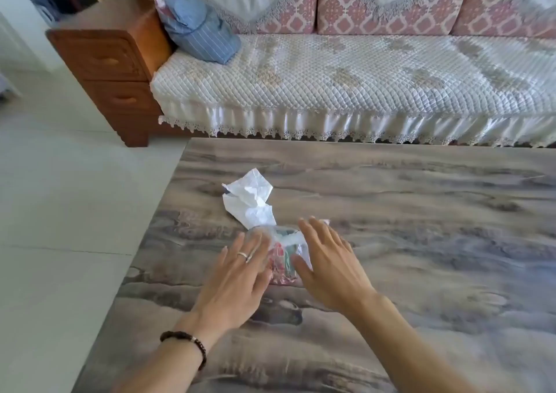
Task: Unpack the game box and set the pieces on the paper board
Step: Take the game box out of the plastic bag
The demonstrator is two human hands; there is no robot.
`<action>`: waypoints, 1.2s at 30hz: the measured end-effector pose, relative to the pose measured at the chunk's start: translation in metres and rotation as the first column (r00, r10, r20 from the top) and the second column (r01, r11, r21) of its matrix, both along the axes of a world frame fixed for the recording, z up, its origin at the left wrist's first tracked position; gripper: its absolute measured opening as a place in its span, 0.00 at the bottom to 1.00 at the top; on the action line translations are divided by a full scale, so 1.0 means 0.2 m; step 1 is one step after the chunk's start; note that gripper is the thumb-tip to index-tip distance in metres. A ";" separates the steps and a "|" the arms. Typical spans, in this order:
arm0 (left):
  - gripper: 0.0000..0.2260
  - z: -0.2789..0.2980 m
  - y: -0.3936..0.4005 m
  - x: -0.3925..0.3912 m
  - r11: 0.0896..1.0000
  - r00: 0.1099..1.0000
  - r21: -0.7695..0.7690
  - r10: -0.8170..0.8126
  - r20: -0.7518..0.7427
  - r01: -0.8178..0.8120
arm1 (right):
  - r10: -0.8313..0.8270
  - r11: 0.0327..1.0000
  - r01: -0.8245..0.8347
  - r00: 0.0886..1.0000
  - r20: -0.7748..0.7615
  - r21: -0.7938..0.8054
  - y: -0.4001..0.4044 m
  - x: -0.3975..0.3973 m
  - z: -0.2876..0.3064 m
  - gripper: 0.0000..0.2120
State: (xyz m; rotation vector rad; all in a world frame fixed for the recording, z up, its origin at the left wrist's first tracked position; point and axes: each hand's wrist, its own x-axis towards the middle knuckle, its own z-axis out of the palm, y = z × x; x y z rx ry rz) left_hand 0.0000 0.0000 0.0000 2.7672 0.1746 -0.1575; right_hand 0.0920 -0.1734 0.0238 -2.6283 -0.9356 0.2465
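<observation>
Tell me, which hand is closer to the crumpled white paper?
Left. The left hand lies just below the crumpled white paper, fingertips near its lower end; the right hand sits farther off, to the paper's right.

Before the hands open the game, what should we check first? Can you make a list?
1. Both hands at the game pack: ok, left hand and right hand flank it.
2. Firm grip on it: not ok, fingers lie straight.
3. Pack opened: cannot tell, blurred.
4. Paper board flattened: not ok, it lies crumpled.
5. Table space for pieces: ok, bare surface to the right.
</observation>
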 end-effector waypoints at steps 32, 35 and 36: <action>0.05 -0.39 -0.13 -0.46 0.992 0.909 0.002 0.117 0.401 -0.128 | -0.392 0.773 0.424 0.904 -0.171 0.471 -0.39 -0.34 -0.52 0.10; 0.13 -0.38 -0.19 -0.44 0.997 0.891 -0.038 0.078 0.448 -0.068 | -0.323 0.821 0.306 0.945 -0.050 0.482 -0.33 -0.39 -0.49 0.18; 0.16 -0.38 -0.21 -0.44 0.999 0.887 -0.032 0.045 0.460 -0.035 | -0.283 0.855 0.243 0.959 0.019 0.458 -0.30 -0.41 -0.48 0.20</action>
